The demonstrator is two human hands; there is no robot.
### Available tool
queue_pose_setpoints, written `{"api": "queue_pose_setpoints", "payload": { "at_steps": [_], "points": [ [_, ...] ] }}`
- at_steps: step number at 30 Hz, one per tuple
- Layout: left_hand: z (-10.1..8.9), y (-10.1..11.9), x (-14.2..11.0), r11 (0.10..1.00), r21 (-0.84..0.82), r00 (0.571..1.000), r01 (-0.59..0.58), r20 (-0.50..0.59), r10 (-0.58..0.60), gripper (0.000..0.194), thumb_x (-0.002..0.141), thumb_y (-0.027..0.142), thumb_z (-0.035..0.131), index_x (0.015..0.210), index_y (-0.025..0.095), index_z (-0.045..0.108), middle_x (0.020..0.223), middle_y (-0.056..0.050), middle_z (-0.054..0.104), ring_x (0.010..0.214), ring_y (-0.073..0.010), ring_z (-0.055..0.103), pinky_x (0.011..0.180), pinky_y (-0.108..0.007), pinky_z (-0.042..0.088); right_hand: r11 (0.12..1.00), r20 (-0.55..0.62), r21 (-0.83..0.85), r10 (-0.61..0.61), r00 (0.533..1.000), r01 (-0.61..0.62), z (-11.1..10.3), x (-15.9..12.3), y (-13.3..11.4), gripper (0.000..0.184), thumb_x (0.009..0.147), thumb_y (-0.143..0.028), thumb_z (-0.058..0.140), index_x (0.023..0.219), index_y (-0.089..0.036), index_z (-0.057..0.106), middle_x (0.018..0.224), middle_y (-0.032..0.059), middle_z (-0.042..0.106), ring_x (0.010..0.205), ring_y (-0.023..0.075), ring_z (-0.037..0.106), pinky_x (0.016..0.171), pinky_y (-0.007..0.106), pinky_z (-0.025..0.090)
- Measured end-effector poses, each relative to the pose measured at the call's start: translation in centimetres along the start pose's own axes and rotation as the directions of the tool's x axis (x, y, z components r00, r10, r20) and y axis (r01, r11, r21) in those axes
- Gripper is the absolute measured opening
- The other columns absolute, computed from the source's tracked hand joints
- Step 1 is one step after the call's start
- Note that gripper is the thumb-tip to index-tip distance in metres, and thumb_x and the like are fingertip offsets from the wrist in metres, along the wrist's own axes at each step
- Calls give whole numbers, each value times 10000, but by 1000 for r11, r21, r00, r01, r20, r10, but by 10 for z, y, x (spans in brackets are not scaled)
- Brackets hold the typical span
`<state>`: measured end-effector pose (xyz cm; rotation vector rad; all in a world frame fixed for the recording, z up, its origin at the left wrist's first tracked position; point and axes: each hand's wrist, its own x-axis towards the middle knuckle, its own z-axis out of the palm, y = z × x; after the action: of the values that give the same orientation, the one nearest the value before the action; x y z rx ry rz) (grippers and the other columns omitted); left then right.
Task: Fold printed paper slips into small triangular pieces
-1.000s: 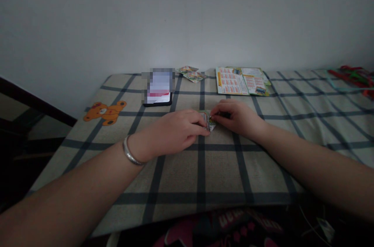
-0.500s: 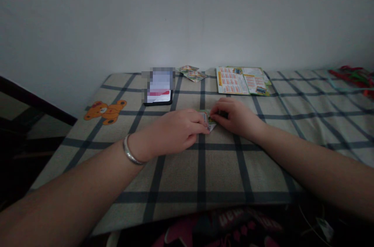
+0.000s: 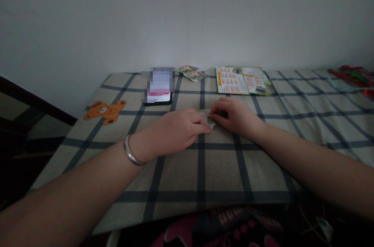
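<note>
One small printed paper (image 3: pixel 204 115), laid on a checked cloth (image 3: pixel 169 180); its left part is gripped by the fingers of the left hand (image 3: pixel 181 130); its right edge is pinched by the right hand (image 3: pixel 233 114); a phone (image 3: pixel 160 87) is placed farther back, leftward.

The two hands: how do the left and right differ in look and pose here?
The left hand has a silver bangle at the wrist; the right hand shows none. The left hand reaches over the left part of the small printed paper, while the right hand is curled at its right side. Both hands touch that paper.
</note>
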<state>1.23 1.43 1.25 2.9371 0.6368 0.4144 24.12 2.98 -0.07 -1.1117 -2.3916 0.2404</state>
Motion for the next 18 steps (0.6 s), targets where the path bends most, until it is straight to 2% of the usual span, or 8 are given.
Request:
{"api": "queue_pose_setpoints", "payload": {
  "at_steps": [11,16,18],
  "points": [
    [2,2,2,997,80,1000,-13,15,12,335,843,76,532,1131,212,638,1128,-49,629,1099,-204,569,979,-389,496,1000,-25,-4,12,1000,-12,-4,-5,1,58,843,-203,634,865,-179,683,842,37,657,764,156,592,665,272,446],
    [2,1,2,997,75,1000,-21,22,19,336,854,71,508,1133,211,634,1129,-45,631,1094,-200,569,978,-387,495,983,55,39,-182,982,180,-13,-9,9,92,869,-235,647,905,-191,719,944,54,676,876,175,619,795,304,483],
    [2,1,2,997,76,999,-28,23,26,325,863,77,501,1130,208,634,1129,-43,632,1099,-201,567,983,-390,494,974,64,54,-224,973,221,-15,-11,12,105,871,-244,651,924,-191,724,979,63,677,890,176,623,805,305,494]
  ]
}}
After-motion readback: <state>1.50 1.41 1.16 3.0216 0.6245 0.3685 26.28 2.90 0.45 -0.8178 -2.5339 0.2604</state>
